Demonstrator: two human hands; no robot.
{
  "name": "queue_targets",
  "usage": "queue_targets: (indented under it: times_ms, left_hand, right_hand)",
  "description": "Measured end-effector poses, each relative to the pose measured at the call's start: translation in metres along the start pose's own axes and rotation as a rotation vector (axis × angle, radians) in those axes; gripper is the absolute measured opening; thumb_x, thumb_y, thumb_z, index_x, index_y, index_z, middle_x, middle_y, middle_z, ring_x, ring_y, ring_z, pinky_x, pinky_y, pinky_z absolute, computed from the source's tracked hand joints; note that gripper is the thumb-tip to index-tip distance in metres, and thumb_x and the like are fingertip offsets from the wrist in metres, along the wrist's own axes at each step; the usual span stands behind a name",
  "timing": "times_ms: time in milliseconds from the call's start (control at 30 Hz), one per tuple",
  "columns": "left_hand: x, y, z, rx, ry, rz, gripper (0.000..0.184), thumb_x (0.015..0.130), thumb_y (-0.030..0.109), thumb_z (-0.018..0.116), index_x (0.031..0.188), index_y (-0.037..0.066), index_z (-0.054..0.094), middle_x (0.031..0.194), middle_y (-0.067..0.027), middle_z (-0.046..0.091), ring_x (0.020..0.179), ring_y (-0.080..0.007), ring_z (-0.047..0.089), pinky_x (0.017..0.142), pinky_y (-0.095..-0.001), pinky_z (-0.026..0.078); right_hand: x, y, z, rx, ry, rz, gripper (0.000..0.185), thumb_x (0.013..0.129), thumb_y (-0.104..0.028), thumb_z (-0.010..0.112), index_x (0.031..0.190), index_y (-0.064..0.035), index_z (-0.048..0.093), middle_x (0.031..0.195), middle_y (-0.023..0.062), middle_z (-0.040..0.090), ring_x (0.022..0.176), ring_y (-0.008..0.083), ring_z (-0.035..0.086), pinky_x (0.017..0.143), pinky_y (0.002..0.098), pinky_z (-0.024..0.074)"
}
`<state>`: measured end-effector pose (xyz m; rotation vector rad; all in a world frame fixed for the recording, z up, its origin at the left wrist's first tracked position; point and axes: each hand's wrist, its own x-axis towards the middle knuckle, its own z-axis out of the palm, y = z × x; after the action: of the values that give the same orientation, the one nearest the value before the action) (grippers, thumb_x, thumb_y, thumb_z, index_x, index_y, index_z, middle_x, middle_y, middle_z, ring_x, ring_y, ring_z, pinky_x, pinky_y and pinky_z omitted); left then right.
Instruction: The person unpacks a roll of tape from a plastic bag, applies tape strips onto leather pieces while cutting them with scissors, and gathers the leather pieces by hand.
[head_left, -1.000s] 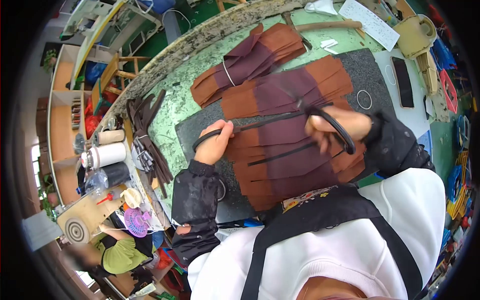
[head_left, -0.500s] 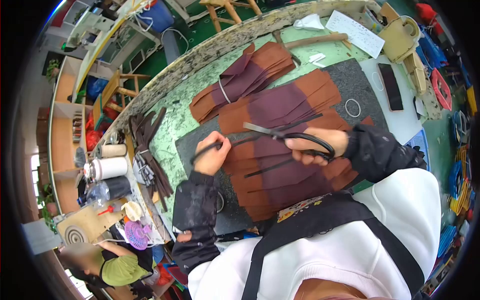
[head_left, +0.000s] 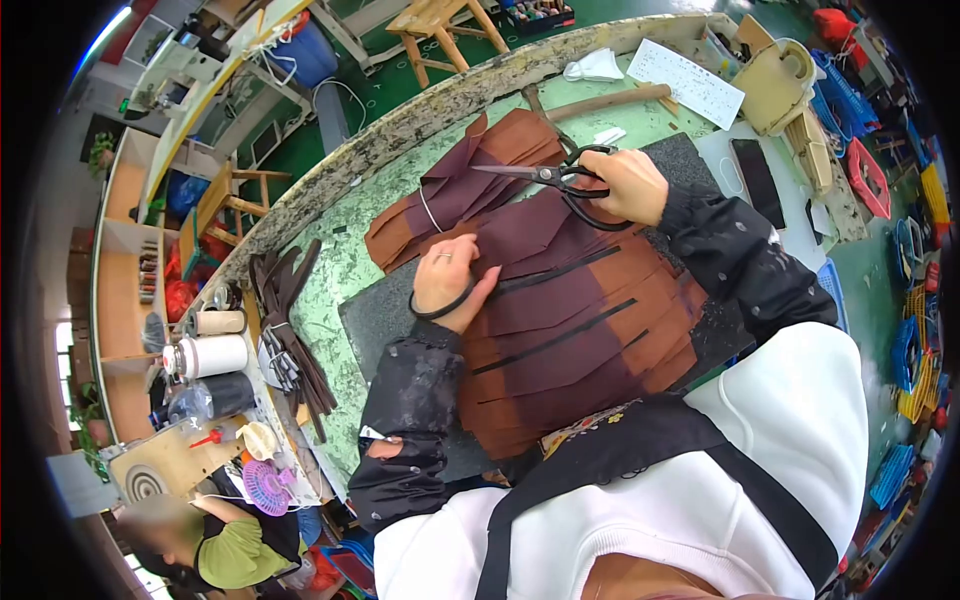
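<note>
Black-handled scissors point(head_left: 545, 174) are in my right hand point(head_left: 635, 188), above the upper brown pieces, blades apart and pointing left. My left hand point(head_left: 447, 280) rests on the left ends of the fanned brown and dark purple pieces point(head_left: 560, 310), its thumb apart from the fingers. A black loop point(head_left: 440, 312) goes round this hand. Thin black strips point(head_left: 560, 335) lie across the fanned pieces, one running right from near my left thumb. Just above them, a similar bundle point(head_left: 470, 175) is tied with a pale band.
Under the pieces is a dark grey board point(head_left: 375, 325). A hammer point(head_left: 610, 100), a written sheet point(head_left: 685, 84) and a phone point(head_left: 758, 183) lie at the upper right. Dark strips point(head_left: 290, 330) and a white flask point(head_left: 207, 356) are at left. Another person point(head_left: 235, 550) sits lower left.
My right hand has moved up with the scissors, away from the middle of the pieces. My left hand has shifted right onto the pieces, and its fingers have loosened.
</note>
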<state>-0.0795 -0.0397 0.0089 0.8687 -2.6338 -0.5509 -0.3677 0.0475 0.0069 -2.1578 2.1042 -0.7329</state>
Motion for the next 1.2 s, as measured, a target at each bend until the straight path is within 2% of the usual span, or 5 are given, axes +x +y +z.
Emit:
queue_targets:
  times_ms: [467,633,800,1000,1200]
  left_hand:
    - [-0.019,0.045,-0.002,-0.122,0.391,0.191,0.020,0.067,-0.002,0.064,0.084,0.004,0.055,0.098,-0.0071,0.065,0.085,-0.0224,0.059,0.076,-0.0293,0.046]
    - [-0.011,0.056,0.032,-0.201,0.199,0.080,0.020,0.069,0.001,0.064,0.087,0.004,0.055,0.099,-0.0101,0.064,0.085,-0.0270,0.060,0.079,-0.0337,0.046]
    - [-0.050,0.041,-0.015,0.068,0.392,0.402,0.020,0.067,-0.001,0.063,0.085,0.005,0.056,0.101,-0.0087,0.064,0.085,-0.0268,0.059,0.079,-0.0335,0.047]
    - [-0.113,0.048,-0.009,-0.260,-0.040,-0.097,0.023,0.066,-0.002,0.061,0.086,0.006,0.055,0.099,-0.0065,0.065,0.079,-0.0210,0.059,0.070,-0.0292,0.047]
    - [-0.058,0.105,-0.009,-0.798,-0.206,-0.240,0.017,0.072,-0.002,0.062,0.085,0.004,0.053,0.085,-0.0044,0.062,0.073,-0.0145,0.056,0.066,-0.0232,0.045]
  right_hand:
    - [-0.036,-0.062,-0.094,0.312,-0.063,0.143,0.018,0.065,-0.001,0.065,0.075,-0.0026,0.050,0.059,0.0046,0.051,0.049,0.0231,0.040,0.050,0.0314,0.0372]
    - [-0.030,-0.077,-0.105,0.380,-0.077,0.139,0.020,0.061,0.002,0.063,0.076,-0.0028,0.052,0.060,0.0034,0.051,0.050,0.0223,0.043,0.052,0.0304,0.0387]
    - [-0.060,-0.058,-0.110,0.240,-0.023,0.053,0.026,0.059,-0.002,0.066,0.081,-0.0051,0.054,0.066,0.0048,0.058,0.056,0.0254,0.052,0.055,0.0314,0.0416]
    - [-0.122,-0.041,-0.042,0.120,-0.206,0.018,0.028,0.061,-0.002,0.069,0.085,-0.0043,0.055,0.065,0.0023,0.056,0.053,0.0192,0.048,0.053,0.0283,0.0410]
    - [-0.083,-0.101,-0.057,1.259,-0.340,0.645,0.028,0.070,-0.011,0.078,0.078,-0.0056,0.052,0.062,0.0009,0.056,0.052,0.0074,0.046,0.048,0.0209,0.0371]
